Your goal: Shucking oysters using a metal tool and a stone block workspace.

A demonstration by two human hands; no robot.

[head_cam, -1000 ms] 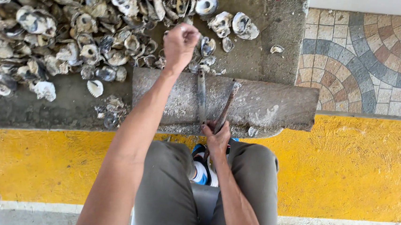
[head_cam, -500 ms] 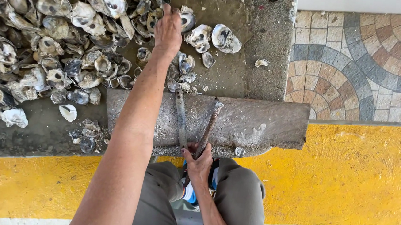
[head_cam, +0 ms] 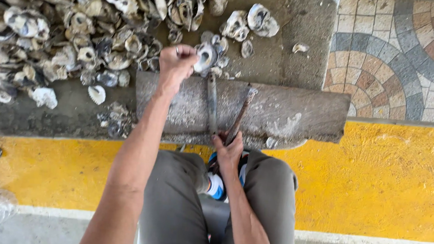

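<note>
counts at the shucking slab

two bare hands, left hand and right hand; one oyster shell in the left fingers; one metal tool; one upright metal bar; one stone slab; shell pile too many to count.

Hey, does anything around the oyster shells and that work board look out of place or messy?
Mostly not. A few shells lie apart from the big pile, one stray piece near the tiles. The board is chipped and streaked white. The left hand holds a shell; the right hand grips a tool.
</note>
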